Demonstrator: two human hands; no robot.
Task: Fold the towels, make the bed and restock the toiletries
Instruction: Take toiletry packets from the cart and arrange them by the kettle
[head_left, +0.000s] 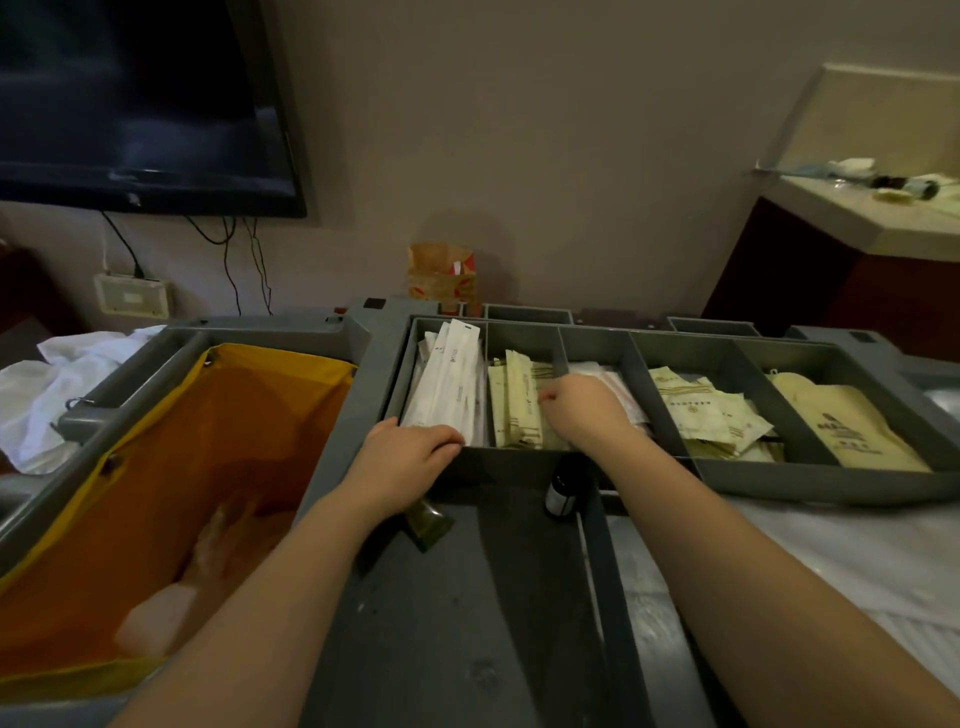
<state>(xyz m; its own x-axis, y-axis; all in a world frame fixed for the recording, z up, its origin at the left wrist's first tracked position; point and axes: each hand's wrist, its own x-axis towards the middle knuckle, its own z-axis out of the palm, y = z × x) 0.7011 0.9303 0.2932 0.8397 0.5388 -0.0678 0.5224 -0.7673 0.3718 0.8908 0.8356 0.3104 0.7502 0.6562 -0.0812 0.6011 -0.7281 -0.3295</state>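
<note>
- A grey hard-plastic cart tray (519, 457), split into boxy compartments, spans the middle of the frame.
- The left hand (410, 457) lies at the leftmost compartment's near wall, fingers curled over the ends of long white packets (447, 379); whether it truly grips them cannot be told.
- The right hand (587, 410) is in the next compartment, fingers curled down, pinching flat cream paper sachets (514, 405).
- Crumpled white towels (62, 384) lie at the left edge, beside a slack orange fabric bag (208, 441).
</note>
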